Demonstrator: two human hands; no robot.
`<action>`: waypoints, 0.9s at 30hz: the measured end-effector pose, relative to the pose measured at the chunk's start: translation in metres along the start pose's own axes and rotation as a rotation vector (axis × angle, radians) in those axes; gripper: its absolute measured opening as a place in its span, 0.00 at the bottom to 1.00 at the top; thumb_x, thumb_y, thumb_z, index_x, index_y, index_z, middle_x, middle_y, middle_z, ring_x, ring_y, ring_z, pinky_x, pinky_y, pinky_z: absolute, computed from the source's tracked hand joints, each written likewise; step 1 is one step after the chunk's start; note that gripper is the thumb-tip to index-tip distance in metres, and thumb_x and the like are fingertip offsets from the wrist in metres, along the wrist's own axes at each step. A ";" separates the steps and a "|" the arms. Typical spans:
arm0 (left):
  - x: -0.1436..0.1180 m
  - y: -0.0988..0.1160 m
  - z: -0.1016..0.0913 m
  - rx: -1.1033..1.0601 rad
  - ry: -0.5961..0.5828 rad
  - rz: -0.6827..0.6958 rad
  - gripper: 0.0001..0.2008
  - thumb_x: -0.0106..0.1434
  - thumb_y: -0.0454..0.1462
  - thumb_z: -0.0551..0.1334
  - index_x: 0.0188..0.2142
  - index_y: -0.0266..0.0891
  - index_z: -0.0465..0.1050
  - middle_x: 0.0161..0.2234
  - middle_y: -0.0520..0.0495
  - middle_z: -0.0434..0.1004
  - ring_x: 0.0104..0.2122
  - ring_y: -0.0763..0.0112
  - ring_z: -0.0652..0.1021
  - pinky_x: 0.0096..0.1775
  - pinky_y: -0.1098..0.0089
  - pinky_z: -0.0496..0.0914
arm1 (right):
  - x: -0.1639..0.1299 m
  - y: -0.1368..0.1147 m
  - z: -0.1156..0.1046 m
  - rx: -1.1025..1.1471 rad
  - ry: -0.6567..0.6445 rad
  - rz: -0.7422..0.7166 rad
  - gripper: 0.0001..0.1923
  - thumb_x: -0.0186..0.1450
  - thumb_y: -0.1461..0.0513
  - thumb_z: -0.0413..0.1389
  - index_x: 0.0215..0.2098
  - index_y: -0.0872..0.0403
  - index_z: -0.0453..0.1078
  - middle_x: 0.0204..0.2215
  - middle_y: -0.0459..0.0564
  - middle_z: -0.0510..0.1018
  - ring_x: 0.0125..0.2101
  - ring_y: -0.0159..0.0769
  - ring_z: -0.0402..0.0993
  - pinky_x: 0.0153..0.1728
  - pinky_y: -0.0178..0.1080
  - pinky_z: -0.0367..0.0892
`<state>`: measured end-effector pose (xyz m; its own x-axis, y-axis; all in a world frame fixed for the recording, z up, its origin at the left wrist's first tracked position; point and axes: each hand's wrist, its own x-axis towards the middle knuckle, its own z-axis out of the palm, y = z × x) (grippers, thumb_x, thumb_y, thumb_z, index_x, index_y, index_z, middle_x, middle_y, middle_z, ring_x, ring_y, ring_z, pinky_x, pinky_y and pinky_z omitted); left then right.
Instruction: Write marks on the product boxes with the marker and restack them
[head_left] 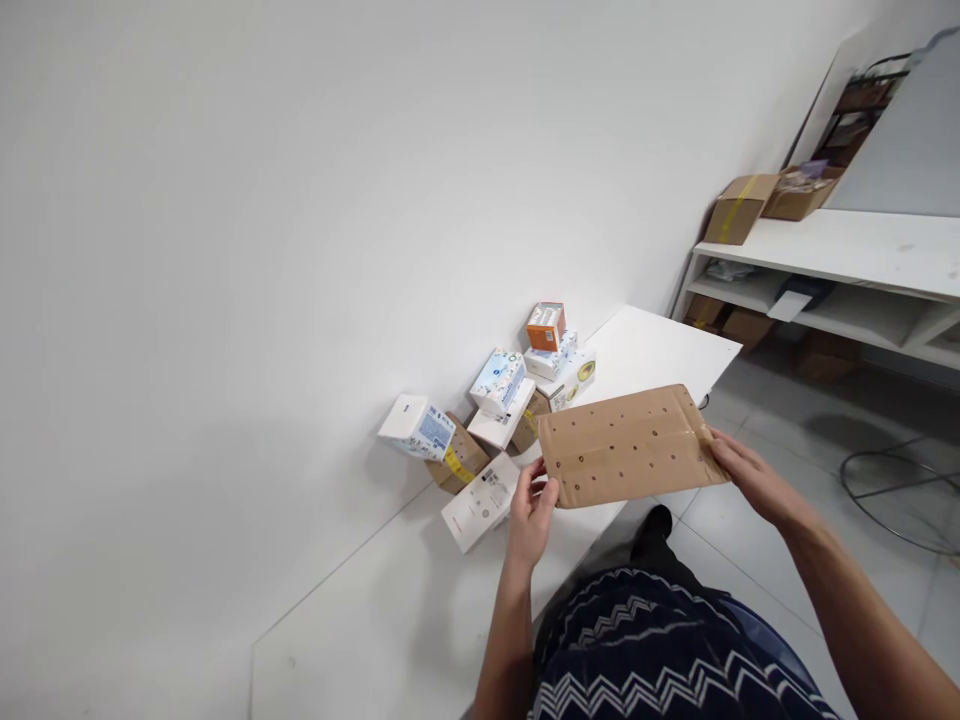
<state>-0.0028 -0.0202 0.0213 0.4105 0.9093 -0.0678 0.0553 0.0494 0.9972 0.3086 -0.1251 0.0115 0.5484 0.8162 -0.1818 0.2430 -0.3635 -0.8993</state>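
Head view: both hands, left and right, grip the cardboard sheet by its ends, apparently above the table edge

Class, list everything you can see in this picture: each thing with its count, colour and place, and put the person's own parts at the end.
flat cardboard piece: one, brown with small dark holes, held over the table edge
table: one, white, against the wall
small boxes: a heap of about nine, white, brown and one orange, on the table by the wall
flat white box: one, white, on the table beside the left hand
shelf bench: one, white, far right
cardboard boxes: two, brown, on top of the shelf bench; more brown ones below, count unclear
cable: one, dark, on the floor at right
left hand: one, grip on the cardboard's left end
right hand: one, grip on the cardboard's right end
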 end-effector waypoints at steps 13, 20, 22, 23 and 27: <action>-0.106 -0.045 -0.063 0.124 0.093 -0.489 0.22 0.61 0.53 0.57 0.44 0.40 0.62 0.42 0.40 0.76 0.38 0.62 0.77 0.39 0.63 0.72 | -0.029 -0.008 0.084 -0.113 -0.611 0.240 0.42 0.57 0.38 0.52 0.58 0.58 0.68 0.60 0.57 0.67 0.60 0.56 0.62 0.60 0.49 0.58; -0.145 -0.080 -0.075 0.117 0.298 -0.624 0.24 0.57 0.54 0.59 0.43 0.39 0.61 0.43 0.38 0.76 0.35 0.61 0.79 0.39 0.62 0.72 | -0.026 0.017 0.149 -0.093 -0.741 0.142 0.33 0.60 0.42 0.52 0.54 0.53 0.72 0.56 0.53 0.73 0.56 0.52 0.68 0.57 0.47 0.63; -0.149 -0.088 -0.069 0.180 0.335 -0.618 0.23 0.60 0.52 0.58 0.45 0.38 0.60 0.45 0.36 0.74 0.34 0.62 0.78 0.39 0.60 0.72 | -0.021 0.026 0.158 -0.112 -0.751 0.127 0.31 0.61 0.43 0.51 0.54 0.52 0.72 0.54 0.52 0.75 0.54 0.50 0.70 0.53 0.46 0.67; -0.151 -0.091 -0.066 0.244 0.367 -0.604 0.23 0.60 0.51 0.57 0.46 0.37 0.60 0.47 0.35 0.72 0.35 0.61 0.78 0.40 0.58 0.72 | -0.017 0.031 0.161 -0.148 -0.764 0.121 0.31 0.62 0.43 0.49 0.54 0.52 0.72 0.53 0.51 0.76 0.51 0.48 0.73 0.49 0.45 0.69; -0.147 -0.097 -0.047 0.685 0.627 -0.381 0.24 0.60 0.45 0.59 0.52 0.34 0.62 0.52 0.30 0.65 0.50 0.49 0.71 0.50 0.47 0.66 | 0.018 0.043 0.171 -0.413 -0.697 0.065 0.27 0.67 0.46 0.43 0.51 0.52 0.72 0.47 0.51 0.79 0.43 0.43 0.77 0.42 0.42 0.72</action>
<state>-0.1117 -0.1391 -0.0637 -0.2868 0.9455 -0.1542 0.6759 0.3138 0.6668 0.1914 -0.0493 -0.0983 -0.0199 0.8302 -0.5571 0.5778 -0.4452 -0.6840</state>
